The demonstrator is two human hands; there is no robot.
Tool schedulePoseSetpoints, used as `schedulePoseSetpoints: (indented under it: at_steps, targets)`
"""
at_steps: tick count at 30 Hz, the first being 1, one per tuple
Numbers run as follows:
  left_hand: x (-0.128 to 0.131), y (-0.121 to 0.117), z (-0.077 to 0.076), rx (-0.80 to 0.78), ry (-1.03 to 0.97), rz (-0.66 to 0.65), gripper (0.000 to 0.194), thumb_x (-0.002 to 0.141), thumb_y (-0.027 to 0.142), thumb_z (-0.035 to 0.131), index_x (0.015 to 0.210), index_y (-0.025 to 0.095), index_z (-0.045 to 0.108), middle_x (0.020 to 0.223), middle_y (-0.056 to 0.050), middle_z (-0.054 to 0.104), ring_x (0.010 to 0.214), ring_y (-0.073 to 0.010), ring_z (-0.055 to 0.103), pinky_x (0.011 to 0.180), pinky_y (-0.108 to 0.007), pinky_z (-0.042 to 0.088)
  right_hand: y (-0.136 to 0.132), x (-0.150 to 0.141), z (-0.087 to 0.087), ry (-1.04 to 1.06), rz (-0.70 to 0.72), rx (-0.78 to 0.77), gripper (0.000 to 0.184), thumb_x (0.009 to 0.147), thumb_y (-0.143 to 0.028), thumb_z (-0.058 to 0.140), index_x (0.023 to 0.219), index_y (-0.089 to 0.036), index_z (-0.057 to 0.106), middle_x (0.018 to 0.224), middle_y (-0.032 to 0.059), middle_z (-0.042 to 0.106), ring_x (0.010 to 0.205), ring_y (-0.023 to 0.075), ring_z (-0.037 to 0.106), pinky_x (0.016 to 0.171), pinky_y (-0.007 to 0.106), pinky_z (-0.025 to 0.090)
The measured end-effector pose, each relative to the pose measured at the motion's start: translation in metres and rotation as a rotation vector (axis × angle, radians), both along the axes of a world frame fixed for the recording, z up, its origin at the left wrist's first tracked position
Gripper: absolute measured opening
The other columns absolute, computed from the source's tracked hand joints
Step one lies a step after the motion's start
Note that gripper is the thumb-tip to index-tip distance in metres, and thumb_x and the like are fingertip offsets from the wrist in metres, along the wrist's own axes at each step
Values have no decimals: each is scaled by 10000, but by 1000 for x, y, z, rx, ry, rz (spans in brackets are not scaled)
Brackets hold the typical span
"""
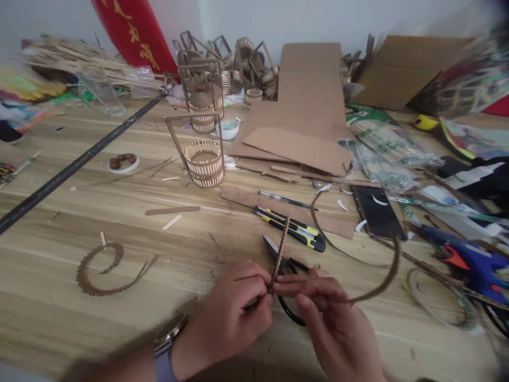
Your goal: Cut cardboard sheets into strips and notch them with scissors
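Wooden table (123, 193): corrugated cardboard strip (281, 246) over black-handled scissors (271, 248).
Left hand (234, 307) and right hand (338, 321) pinch it above them, apparently for steadiness.

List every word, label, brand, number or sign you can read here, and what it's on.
"力": likely reading of the middle gold character on the red banner; the other characters there are cut off or too blurred to read.
Clear packets with green print: lettering too small and blurred.
Phone: screen dark, no text visible.
No brand or number is legible anywhere.
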State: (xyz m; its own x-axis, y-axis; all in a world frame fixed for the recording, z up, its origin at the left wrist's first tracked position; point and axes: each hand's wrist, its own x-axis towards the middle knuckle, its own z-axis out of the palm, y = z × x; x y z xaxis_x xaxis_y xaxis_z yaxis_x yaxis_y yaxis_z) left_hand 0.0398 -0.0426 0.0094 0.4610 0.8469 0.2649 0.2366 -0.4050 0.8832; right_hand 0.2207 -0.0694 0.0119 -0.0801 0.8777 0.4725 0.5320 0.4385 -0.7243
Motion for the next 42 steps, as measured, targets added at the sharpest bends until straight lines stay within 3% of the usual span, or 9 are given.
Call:
schedulePoseSetpoints:
  at_steps: [5,10,18,25,27,30,33,37,42]
  targets:
    - [-1,1,0,-74,0,-21,213,862,122,499,671,200,448,794,16,584,765,-117,549,696,-215,402,-1,-2,-2,82,-35,-34,135,1059,-355,474,988,-314,582,847,-58,803,844,105,780,774,207,571]
    - [-2,2,-2,-194,10,-16,142,887,245,594,765,201,535,813,17,559,776,-133,542,693,-231,402,-4,-1,-3,-45,-19,32,118,1056,-337,470,1005,-296,568,835,-35,808,853,154,785,897,300,554]
    - [0,0,2,-98,22,-39,251,925,124,462,689,203,434,772,5,539,778,-136,531,691,-236,393,-2,2,-2,-120,41,100,47,978,-262,598,1009,-293,580,899,-3,815,860,201,788,800,331,588]
    - [-2,1,4,-77,29,-75,245,901,123,450,672,205,418,755,1,547,753,-137,530,678,-242,392,-1,0,2,133,-36,-86,173,1040,-335,499,952,-291,641,797,11,799,748,165,785,645,229,616]
    - [-2,1,4,-108,17,-57,213,883,147,484,684,205,436,779,4,544,763,-136,532,686,-238,398,-2,-1,1,159,-27,-98,161,1037,-330,508,963,-296,646,830,-6,803,773,150,786,662,209,613]
    - [-2,0,4,-159,-10,-23,129,863,221,565,746,204,514,816,6,547,780,-141,541,697,-241,410,-5,-1,0,94,-11,-55,87,1017,-284,541,1015,-318,621,891,-37,811,830,148,787,826,240,594]
    - [-1,0,5,-170,-10,-25,151,907,203,526,756,203,527,816,5,559,784,-136,548,699,-234,414,-6,-1,0,12,-10,4,67,1024,-289,525,1024,-310,589,870,-38,814,806,163,787,916,291,555]
    - [-1,0,5,-116,-7,-38,218,918,124,475,714,202,479,823,0,574,799,-129,553,705,-223,413,-3,-1,1,-41,16,76,73,1002,-338,574,949,-291,557,887,-13,813,828,185,785,789,310,572]
    - [0,-2,3,-65,16,-21,228,878,81,474,684,200,450,786,3,571,783,-128,550,700,-223,411,-1,0,1,-85,24,119,170,932,-148,587,990,-306,570,892,-22,814,808,199,781,774,353,560]
